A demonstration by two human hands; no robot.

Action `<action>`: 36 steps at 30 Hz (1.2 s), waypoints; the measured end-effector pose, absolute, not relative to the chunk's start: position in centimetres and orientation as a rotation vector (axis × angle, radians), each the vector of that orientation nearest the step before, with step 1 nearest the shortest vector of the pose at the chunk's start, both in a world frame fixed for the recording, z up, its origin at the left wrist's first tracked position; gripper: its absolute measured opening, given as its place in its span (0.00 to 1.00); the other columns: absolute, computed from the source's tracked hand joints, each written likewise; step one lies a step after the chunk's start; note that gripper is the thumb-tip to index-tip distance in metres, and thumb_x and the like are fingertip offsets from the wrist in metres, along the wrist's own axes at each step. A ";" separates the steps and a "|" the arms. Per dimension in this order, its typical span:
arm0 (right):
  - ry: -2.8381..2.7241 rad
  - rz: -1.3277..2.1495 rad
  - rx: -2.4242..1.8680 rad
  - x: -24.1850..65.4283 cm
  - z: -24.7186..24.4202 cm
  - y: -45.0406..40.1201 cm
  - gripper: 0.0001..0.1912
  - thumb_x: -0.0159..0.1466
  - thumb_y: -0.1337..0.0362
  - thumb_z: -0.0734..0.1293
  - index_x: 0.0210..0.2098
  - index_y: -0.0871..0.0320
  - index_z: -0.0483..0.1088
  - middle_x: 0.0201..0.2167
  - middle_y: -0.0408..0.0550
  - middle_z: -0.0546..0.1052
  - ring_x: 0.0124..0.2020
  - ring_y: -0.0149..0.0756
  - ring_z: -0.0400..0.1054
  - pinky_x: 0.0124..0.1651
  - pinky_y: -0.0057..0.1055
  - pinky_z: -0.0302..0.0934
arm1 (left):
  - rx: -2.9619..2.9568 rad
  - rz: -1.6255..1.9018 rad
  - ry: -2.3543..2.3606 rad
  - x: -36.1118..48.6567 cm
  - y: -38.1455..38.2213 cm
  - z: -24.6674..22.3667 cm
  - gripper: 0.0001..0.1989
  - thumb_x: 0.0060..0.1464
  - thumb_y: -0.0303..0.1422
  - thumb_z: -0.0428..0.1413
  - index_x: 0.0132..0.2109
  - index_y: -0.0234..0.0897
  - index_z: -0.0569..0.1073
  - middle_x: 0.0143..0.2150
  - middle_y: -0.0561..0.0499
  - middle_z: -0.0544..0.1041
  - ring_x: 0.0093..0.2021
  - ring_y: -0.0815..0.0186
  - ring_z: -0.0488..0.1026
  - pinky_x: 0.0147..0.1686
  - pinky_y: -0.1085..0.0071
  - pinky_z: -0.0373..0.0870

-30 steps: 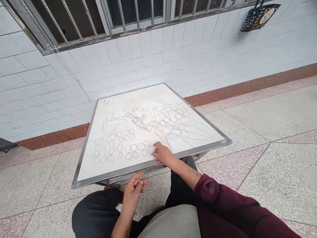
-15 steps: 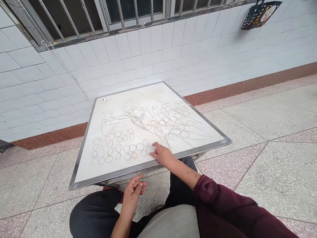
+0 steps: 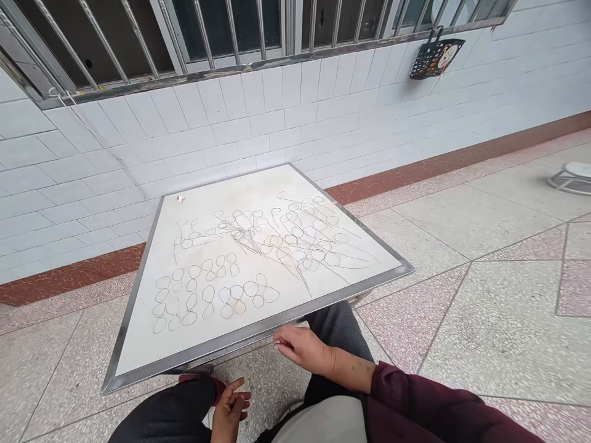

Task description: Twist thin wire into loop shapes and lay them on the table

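Note:
On the white tabletop [image 3: 138, 344] lie many thin dark wire-like loops. Several figure-eight loops [image 3: 229, 301] stand in two rows at its near left. A tangle of single loops with long tails [image 3: 286, 237] spreads across the middle and right. The rightmost figure-eight [image 3: 265, 290] rests slightly tilted at the row's end. My right hand [image 3: 302, 347] is just off the near table edge, fingers loosely bent and thumb apart, with nothing visible in it. Lower down, my left hand [image 3: 231, 409] hangs over my lap, index finger stretched and the others half curled, holding nothing I can see.
A metal rim [image 3: 258, 329] borders the table. A small red-and-white object [image 3: 180, 199] sits in its far left corner. Behind stands a white tiled wall [image 3: 258, 117] with barred windows; a dark patterned bag [image 3: 434, 58] hangs there. A round stool [image 3: 572, 177] is at far right.
My right hand has drawn back from beside the rightmost figure-eight to the near table edge. My left hand has dropped lower. The view has shifted to the right.

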State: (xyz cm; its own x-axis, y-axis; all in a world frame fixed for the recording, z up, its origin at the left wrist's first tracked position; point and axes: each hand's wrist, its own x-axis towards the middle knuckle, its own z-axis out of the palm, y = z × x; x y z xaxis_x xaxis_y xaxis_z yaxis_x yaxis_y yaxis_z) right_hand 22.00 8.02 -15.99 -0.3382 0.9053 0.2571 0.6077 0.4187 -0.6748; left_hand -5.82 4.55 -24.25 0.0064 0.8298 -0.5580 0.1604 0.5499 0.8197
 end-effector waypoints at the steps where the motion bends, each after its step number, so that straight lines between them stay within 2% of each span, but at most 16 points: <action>1: -2.065 0.614 -1.280 22.2 -16.1 8.0 0.06 0.66 0.64 0.60 0.40 0.56 0.68 0.32 0.46 0.74 0.32 0.33 0.69 0.35 0.26 0.61 | 0.894 0.647 1.498 -5.8 4.7 -24.5 0.32 0.31 0.52 0.64 0.43 0.37 0.75 0.33 0.45 0.80 0.32 0.60 0.75 0.32 0.67 0.68; 5: -1.964 0.525 -1.367 23.5 -14.4 8.8 0.09 0.68 0.63 0.58 0.39 0.56 0.69 0.33 0.47 0.74 0.36 0.34 0.69 0.39 0.27 0.62 | 0.904 0.602 1.483 -5.4 5.4 -25.5 0.29 0.30 0.52 0.64 0.39 0.37 0.77 0.29 0.48 0.78 0.28 0.64 0.72 0.28 0.69 0.66; 9: -1.846 0.356 -1.552 25.6 -11.6 10.1 0.11 0.69 0.63 0.57 0.41 0.56 0.70 0.32 0.47 0.73 0.33 0.34 0.68 0.37 0.28 0.61 | 0.910 0.570 1.469 -4.8 5.6 -26.7 0.30 0.30 0.53 0.62 0.38 0.35 0.76 0.19 0.55 0.69 0.17 0.71 0.61 0.21 0.72 0.57; 12: -1.825 0.177 -1.692 27.3 -11.1 11.2 0.11 0.68 0.63 0.58 0.42 0.56 0.71 0.36 0.49 0.74 0.38 0.39 0.67 0.40 0.32 0.62 | 0.917 0.565 1.479 -4.5 5.7 -27.3 0.31 0.29 0.54 0.61 0.38 0.36 0.75 0.18 0.57 0.65 0.15 0.73 0.56 0.19 0.73 0.52; 16: -1.873 0.039 -1.771 28.9 -12.1 12.7 0.11 0.67 0.65 0.60 0.45 0.58 0.71 0.39 0.52 0.74 0.41 0.44 0.63 0.45 0.38 0.61 | 0.922 0.564 1.481 -4.0 5.5 -27.9 0.28 0.30 0.53 0.61 0.37 0.37 0.75 0.18 0.57 0.65 0.15 0.74 0.55 0.19 0.73 0.50; 21: -1.867 0.024 -1.781 29.4 -12.0 14.0 0.10 0.68 0.64 0.60 0.43 0.58 0.71 0.38 0.52 0.73 0.42 0.44 0.63 0.46 0.37 0.61 | 0.926 0.538 1.456 -3.7 5.4 -28.1 0.24 0.33 0.50 0.62 0.36 0.39 0.75 0.18 0.57 0.67 0.15 0.73 0.57 0.19 0.74 0.51; 27: -1.821 0.129 -2.015 28.7 -10.6 16.6 0.06 0.66 0.63 0.62 0.40 0.56 0.70 0.39 0.51 0.73 0.44 0.43 0.64 0.41 0.34 0.60 | 0.938 0.521 1.456 -3.5 5.4 -27.7 0.24 0.33 0.47 0.61 0.37 0.35 0.75 0.18 0.56 0.67 0.16 0.72 0.58 0.20 0.73 0.51; 32: -1.768 0.208 -2.103 28.5 -10.6 17.5 0.07 0.66 0.66 0.61 0.35 0.57 0.70 0.37 0.52 0.74 0.42 0.43 0.65 0.36 0.32 0.58 | 0.931 0.533 1.463 -3.6 5.0 -27.2 0.22 0.36 0.44 0.60 0.39 0.35 0.75 0.21 0.55 0.69 0.19 0.71 0.60 0.22 0.73 0.53; 36: -1.679 0.270 -2.123 28.4 -10.6 17.4 0.06 0.65 0.66 0.61 0.34 0.58 0.69 0.36 0.52 0.73 0.40 0.41 0.66 0.34 0.31 0.56 | 0.913 0.560 1.462 -3.6 4.6 -27.0 0.21 0.37 0.43 0.60 0.39 0.35 0.74 0.20 0.57 0.68 0.19 0.72 0.60 0.23 0.73 0.54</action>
State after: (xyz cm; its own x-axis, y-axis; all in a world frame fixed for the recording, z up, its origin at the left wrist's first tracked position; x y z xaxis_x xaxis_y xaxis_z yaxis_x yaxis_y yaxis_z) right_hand 28.35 17.39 -10.57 0.2523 0.9620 0.1045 0.8807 -0.1835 -0.4367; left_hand -3.61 4.59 -26.97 0.0751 0.8038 -0.5901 0.2035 0.5669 0.7982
